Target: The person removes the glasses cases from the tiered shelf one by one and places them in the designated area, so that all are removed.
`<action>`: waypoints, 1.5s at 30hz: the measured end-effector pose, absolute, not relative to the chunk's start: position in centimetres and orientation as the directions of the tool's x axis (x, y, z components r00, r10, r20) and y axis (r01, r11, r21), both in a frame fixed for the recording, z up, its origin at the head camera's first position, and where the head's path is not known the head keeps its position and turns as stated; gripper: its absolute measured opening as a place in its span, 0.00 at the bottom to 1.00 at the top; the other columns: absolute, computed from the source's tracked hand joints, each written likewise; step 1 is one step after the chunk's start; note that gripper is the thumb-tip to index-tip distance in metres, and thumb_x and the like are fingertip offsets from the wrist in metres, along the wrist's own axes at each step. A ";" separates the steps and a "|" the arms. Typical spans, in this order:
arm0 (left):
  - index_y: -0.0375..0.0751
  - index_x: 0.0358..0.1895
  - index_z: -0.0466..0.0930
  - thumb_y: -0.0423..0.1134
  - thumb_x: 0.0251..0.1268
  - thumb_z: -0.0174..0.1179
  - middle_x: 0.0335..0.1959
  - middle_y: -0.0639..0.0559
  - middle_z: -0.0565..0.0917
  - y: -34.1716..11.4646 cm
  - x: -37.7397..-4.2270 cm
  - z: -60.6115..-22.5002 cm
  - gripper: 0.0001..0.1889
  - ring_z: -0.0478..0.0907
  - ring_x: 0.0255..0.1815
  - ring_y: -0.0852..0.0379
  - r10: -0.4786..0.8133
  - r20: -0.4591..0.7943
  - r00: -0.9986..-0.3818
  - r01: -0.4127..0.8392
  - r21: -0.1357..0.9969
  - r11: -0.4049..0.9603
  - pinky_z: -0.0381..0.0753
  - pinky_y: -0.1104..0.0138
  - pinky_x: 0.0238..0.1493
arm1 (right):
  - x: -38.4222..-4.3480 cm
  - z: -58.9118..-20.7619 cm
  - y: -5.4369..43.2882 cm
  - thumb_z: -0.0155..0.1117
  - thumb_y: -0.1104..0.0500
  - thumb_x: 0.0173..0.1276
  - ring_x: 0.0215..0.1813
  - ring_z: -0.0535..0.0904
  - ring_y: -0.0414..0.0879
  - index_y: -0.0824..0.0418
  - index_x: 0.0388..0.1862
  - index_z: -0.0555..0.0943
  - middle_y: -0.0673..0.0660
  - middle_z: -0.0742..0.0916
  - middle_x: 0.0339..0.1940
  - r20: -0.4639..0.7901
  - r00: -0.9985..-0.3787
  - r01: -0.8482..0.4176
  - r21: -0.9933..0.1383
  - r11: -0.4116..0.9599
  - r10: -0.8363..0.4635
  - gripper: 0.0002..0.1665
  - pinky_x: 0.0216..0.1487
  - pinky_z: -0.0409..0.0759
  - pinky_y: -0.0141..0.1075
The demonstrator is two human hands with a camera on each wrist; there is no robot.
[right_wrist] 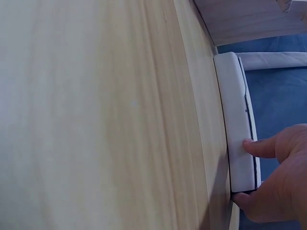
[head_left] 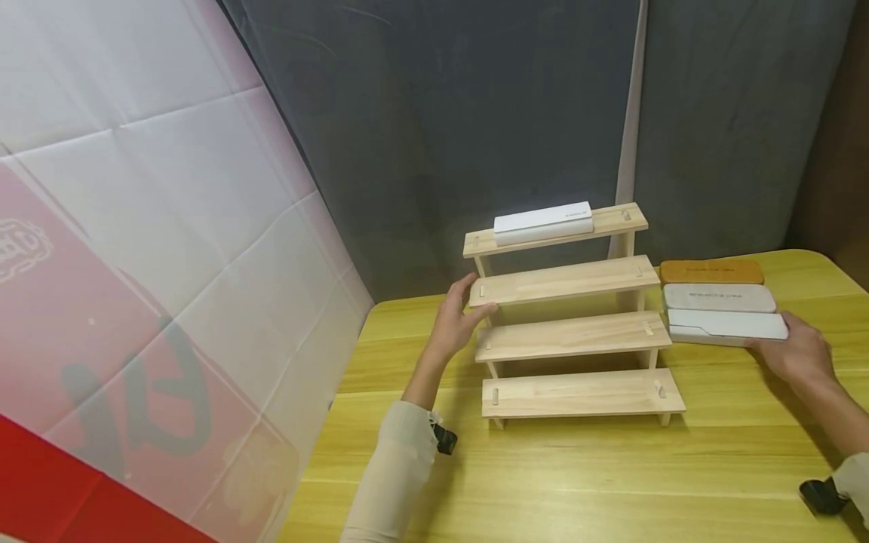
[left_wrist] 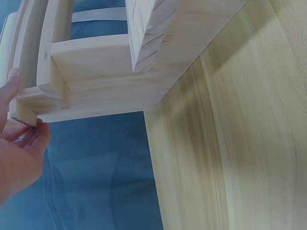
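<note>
A stepped wooden display stand (head_left: 573, 335) stands on the table, one tier above another. My left hand (head_left: 456, 317) holds the left end of its second tier from the top, thumb over the board and fingers beneath; the left wrist view shows this hand (left_wrist: 21, 148) at the board's end. On the right, my right hand (head_left: 797, 351) grips the right end of a white glasses case (head_left: 726, 326). In the right wrist view, the thumb presses the long side of this case (right_wrist: 237, 124), which lies on the table. Another white glasses case (head_left: 543, 224) sits on the top tier.
Behind the gripped case lie a light grey case (head_left: 720, 298) and an orange-brown case (head_left: 711, 271), side by side. The yellow wooden table (head_left: 543, 483) meets a dark curtain (head_left: 434, 151) at the back. A white and pink printed panel (head_left: 170, 226) borders the left.
</note>
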State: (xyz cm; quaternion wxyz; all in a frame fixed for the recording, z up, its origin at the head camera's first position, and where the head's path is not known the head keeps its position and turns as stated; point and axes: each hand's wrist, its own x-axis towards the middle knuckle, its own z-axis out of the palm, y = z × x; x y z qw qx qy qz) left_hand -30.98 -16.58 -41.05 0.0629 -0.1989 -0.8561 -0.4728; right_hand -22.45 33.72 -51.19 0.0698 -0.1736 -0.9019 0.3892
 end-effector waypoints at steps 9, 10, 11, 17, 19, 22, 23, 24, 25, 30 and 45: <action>0.30 0.83 0.57 0.42 0.76 0.69 0.80 0.35 0.64 -16.6 -31.0 -41.0 0.42 0.61 0.82 0.39 0.286 0.302 -0.909 0.407 0.788 0.462 0.63 0.51 0.82 | -22.5 -51.0 33.8 0.62 0.55 0.80 0.75 0.56 0.84 0.78 0.82 0.52 0.85 0.60 0.77 -0.012 -0.927 0.263 -0.733 0.628 0.374 0.46 0.75 0.59 0.72; 0.30 0.83 0.57 0.42 0.76 0.69 0.80 0.35 0.64 -16.5 -30.9 -41.0 0.42 0.61 0.82 0.39 0.285 0.301 -0.910 0.405 0.789 0.462 0.63 0.51 0.82 | -22.5 -51.0 33.9 0.62 0.55 0.79 0.75 0.56 0.84 0.78 0.82 0.52 0.85 0.60 0.77 -0.009 -0.927 0.261 -0.734 0.627 0.375 0.46 0.75 0.59 0.72; 0.30 0.83 0.57 0.42 0.76 0.69 0.80 0.36 0.64 -16.5 -30.9 -40.9 0.42 0.61 0.82 0.39 0.283 0.300 -0.911 0.403 0.789 0.464 0.63 0.52 0.82 | -22.5 -51.0 33.9 0.63 0.56 0.79 0.75 0.56 0.84 0.78 0.82 0.52 0.85 0.60 0.77 -0.004 -0.926 0.258 -0.736 0.626 0.377 0.46 0.75 0.59 0.72; 0.32 0.83 0.57 0.42 0.76 0.69 0.80 0.36 0.65 -16.5 -30.8 -40.9 0.41 0.61 0.82 0.40 0.280 0.295 -0.914 0.398 0.787 0.471 0.63 0.52 0.82 | -22.9 -51.0 34.0 0.63 0.58 0.78 0.74 0.58 0.84 0.79 0.80 0.55 0.85 0.62 0.76 -0.003 -0.917 0.269 -0.745 0.610 0.400 0.45 0.75 0.59 0.72; 0.33 0.83 0.57 0.42 0.76 0.69 0.80 0.37 0.65 -16.5 -30.8 -40.9 0.42 0.61 0.82 0.40 0.281 0.293 -0.914 0.398 0.784 0.476 0.63 0.54 0.82 | -23.0 -51.1 34.1 0.63 0.57 0.78 0.74 0.58 0.84 0.79 0.81 0.55 0.85 0.63 0.76 -0.001 -0.916 0.267 -0.749 0.606 0.402 0.45 0.75 0.59 0.72; 0.34 0.83 0.58 0.42 0.76 0.69 0.80 0.37 0.65 -16.5 -30.8 -40.9 0.41 0.61 0.82 0.40 0.280 0.295 -0.914 0.399 0.784 0.476 0.63 0.53 0.82 | -23.1 -51.0 34.2 0.63 0.57 0.77 0.72 0.59 0.85 0.80 0.80 0.56 0.86 0.64 0.74 0.015 -0.914 0.258 -0.750 0.609 0.405 0.45 0.73 0.60 0.72; 0.33 0.83 0.58 0.42 0.76 0.69 0.80 0.36 0.65 -16.5 -30.9 -40.9 0.41 0.61 0.82 0.40 0.279 0.297 -0.913 0.400 0.785 0.474 0.63 0.52 0.82 | -23.1 -51.0 34.2 0.63 0.58 0.77 0.72 0.59 0.85 0.80 0.79 0.56 0.86 0.65 0.74 0.019 -0.913 0.256 -0.750 0.609 0.408 0.44 0.73 0.60 0.73; 0.33 0.83 0.58 0.42 0.76 0.69 0.80 0.36 0.65 -16.5 -30.9 -41.0 0.41 0.61 0.82 0.39 0.279 0.298 -0.913 0.400 0.785 0.472 0.63 0.50 0.82 | -23.2 -51.0 34.2 0.63 0.58 0.76 0.72 0.60 0.85 0.80 0.79 0.57 0.86 0.65 0.73 0.022 -0.912 0.256 -0.751 0.608 0.411 0.44 0.72 0.61 0.73; 0.33 0.83 0.58 0.42 0.75 0.69 0.80 0.36 0.65 -16.5 -30.9 -41.0 0.41 0.61 0.82 0.39 0.279 0.298 -0.913 0.401 0.786 0.471 0.63 0.49 0.82 | -23.2 -51.0 34.3 0.63 0.58 0.76 0.71 0.59 0.85 0.80 0.79 0.57 0.86 0.65 0.73 0.023 -0.911 0.255 -0.754 0.606 0.412 0.44 0.72 0.60 0.73; 0.33 0.83 0.59 0.42 0.75 0.69 0.80 0.36 0.65 -16.5 -30.9 -41.0 0.41 0.61 0.82 0.38 0.276 0.297 -0.914 0.398 0.788 0.469 0.62 0.46 0.82 | -23.5 -51.1 34.3 0.63 0.58 0.76 0.73 0.59 0.84 0.79 0.80 0.57 0.84 0.65 0.75 0.019 -0.898 0.270 -0.764 0.586 0.440 0.44 0.74 0.59 0.71; 0.34 0.83 0.58 0.43 0.76 0.69 0.81 0.35 0.64 -16.5 -30.9 -40.9 0.41 0.61 0.82 0.38 0.278 0.289 -0.916 0.392 0.787 0.476 0.62 0.48 0.82 | -24.4 -51.2 34.3 0.63 0.59 0.76 0.73 0.59 0.82 0.79 0.79 0.60 0.84 0.66 0.75 -0.015 -0.864 0.323 -0.783 0.532 0.503 0.41 0.75 0.58 0.69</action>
